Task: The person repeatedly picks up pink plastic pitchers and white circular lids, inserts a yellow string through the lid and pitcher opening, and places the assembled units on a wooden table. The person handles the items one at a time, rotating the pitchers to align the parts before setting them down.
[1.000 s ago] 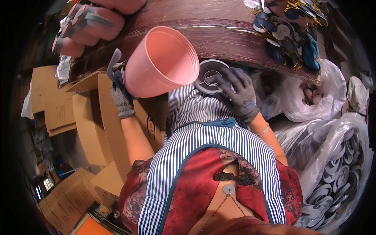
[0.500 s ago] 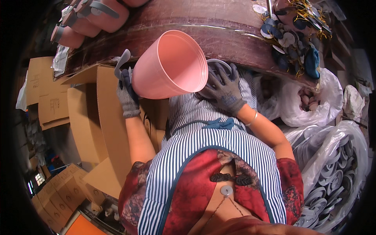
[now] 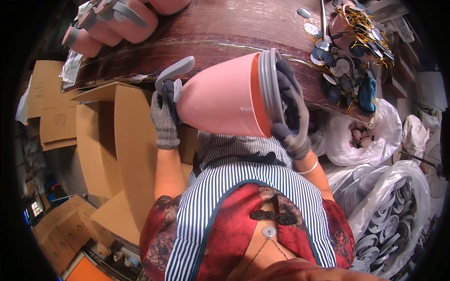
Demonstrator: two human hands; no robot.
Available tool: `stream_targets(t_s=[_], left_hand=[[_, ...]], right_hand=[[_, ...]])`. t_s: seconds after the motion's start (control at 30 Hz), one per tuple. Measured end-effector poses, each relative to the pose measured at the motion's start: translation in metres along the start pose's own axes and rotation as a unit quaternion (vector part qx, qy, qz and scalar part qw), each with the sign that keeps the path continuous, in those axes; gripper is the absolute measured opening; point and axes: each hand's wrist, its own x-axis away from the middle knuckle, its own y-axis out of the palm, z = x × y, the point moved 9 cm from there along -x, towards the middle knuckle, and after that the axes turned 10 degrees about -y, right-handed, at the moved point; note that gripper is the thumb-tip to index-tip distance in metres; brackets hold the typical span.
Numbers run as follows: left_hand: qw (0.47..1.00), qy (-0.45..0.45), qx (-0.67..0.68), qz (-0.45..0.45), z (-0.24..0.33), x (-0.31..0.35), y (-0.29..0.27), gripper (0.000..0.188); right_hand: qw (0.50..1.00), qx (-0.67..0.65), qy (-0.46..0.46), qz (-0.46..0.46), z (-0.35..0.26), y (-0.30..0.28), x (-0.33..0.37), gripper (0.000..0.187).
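A pink tapered plastic bucket [image 3: 218, 96] lies on its side above my lap, its mouth to the right. My left hand [image 3: 164, 117], in a grey work glove, is closed at the narrow end, by a curved grey handle [image 3: 177, 69] with a pale round disc; some fingers are hidden behind the bucket. My gloved right hand [image 3: 295, 112] is closed around a ribbed grey plastic ring [image 3: 271, 86], holding it at the bucket's mouth. The ring sits slightly tilted, and a gap shows at its lower side.
Several pink buckets with grey handles [image 3: 129, 21] stand on the dark table [image 3: 225, 35]. Round tags with yellow strings [image 3: 344, 65] lie at its right. An open cardboard box [image 3: 133, 150] stands at my left. At my right, a plastic bag [image 3: 412, 187] holds grey rings.
The bucket has turned from mouth-up toward me to mouth-right and moved slightly right. My right hand has lifted the grey ring from beside the bucket to its mouth.
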Motion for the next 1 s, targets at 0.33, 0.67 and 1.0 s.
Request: stream_targets(t_s=[0.33, 0.67, 1.0], left_hand=[[0.994, 0.107, 0.012, 0.005, 0.048, 0.007, 0.003, 0.038], [0.783, 0.588, -0.108, 0.175, 0.184, 0.135, 0.009, 0.028], [0.862, 0.458, -0.2, 0.082, 0.19, 0.105, 0.009, 0.034]], right_hand=[[0.999, 0.042, -0.027, 0.009, -0.006, -0.002, 0.012, 0.097], [0.726, -0.518, 0.394, 0.222, 0.072, 0.037, 0.063, 0.081], [0.768, -0.506, 0.316, 0.232, 0.057, 0.033, 0.049, 0.092]])
